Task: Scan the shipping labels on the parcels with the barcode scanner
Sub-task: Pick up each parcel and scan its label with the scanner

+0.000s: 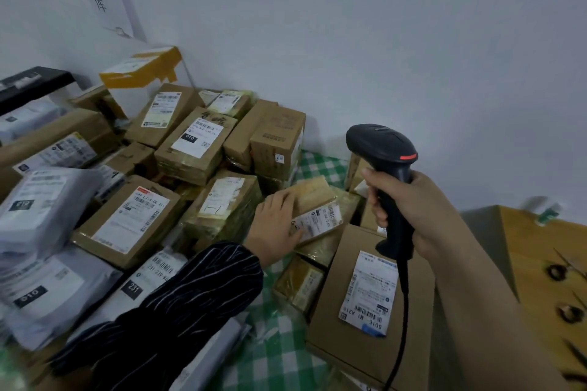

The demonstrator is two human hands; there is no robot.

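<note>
My right hand (419, 213) grips the handle of a black barcode scanner (386, 165); its head is raised and its cable hangs down. My left hand (278, 225) rests on a small taped parcel (314, 200), fingers spread over its left side next to its white shipping label (319, 220). The scanner is to the right of that parcel and above it. Below the scanner lies a flat brown box (359, 320) with a white label (370, 292) facing up.
Several cardboard parcels (193, 146) and grey mailer bags (41, 209) with labels are piled at left on a green checked cloth (279, 355). A wooden surface (546, 270) stands at right. White walls close the corner behind.
</note>
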